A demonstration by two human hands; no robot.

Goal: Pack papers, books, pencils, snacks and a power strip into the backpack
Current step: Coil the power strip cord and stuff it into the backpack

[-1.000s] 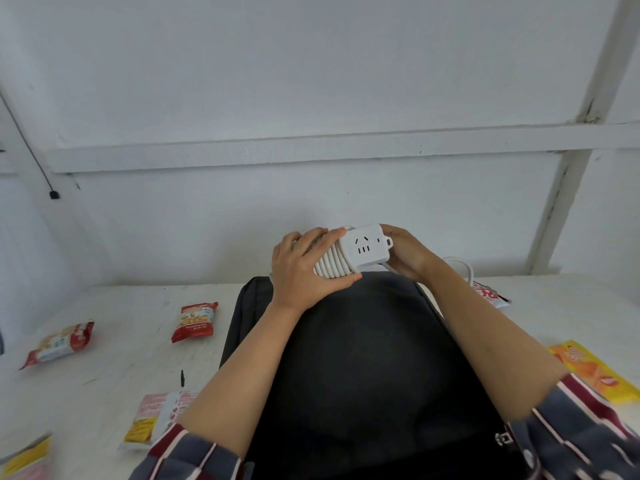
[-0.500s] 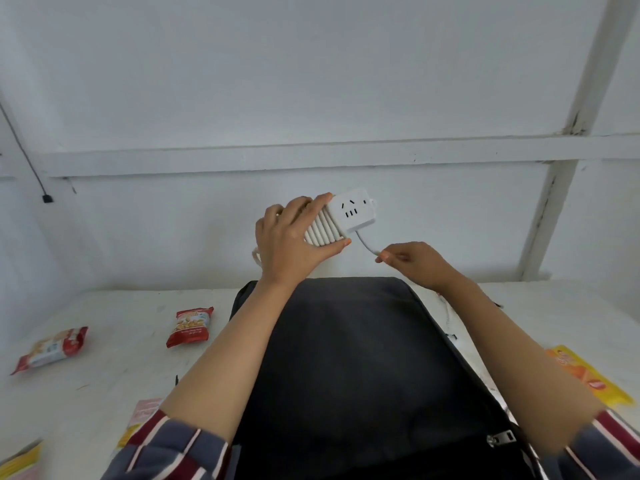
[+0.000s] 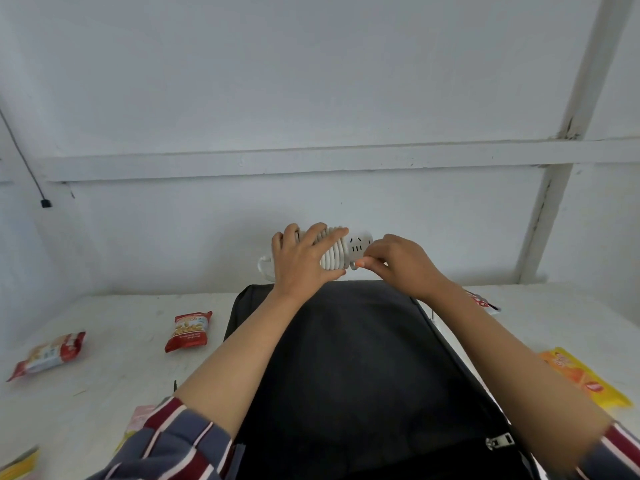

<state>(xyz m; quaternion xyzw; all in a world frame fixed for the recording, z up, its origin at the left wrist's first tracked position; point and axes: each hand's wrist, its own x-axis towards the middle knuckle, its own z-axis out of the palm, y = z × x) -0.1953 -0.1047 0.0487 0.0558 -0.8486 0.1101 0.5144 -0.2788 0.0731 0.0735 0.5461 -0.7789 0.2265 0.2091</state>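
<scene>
As the left hand (image 3: 304,261) grips the wound power strip (image 3: 360,244), twelve o'clock of the backpack (image 3: 346,358), the right hand (image 3: 398,265) pinches its cord (image 3: 337,261): winding step, and stowing presumably follows.

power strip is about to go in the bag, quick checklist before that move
1. Left hand grips power strip: ok.
2. Cord wound round it: ok, coils lie side by side.
3. Winding finished: not ok, right hand pinches the cord by the last coil, and a loop sticks out on the left.
4. Backpack open: cannot tell, no opening shows.
5. Way down to the backpack: ok, nothing between.
</scene>
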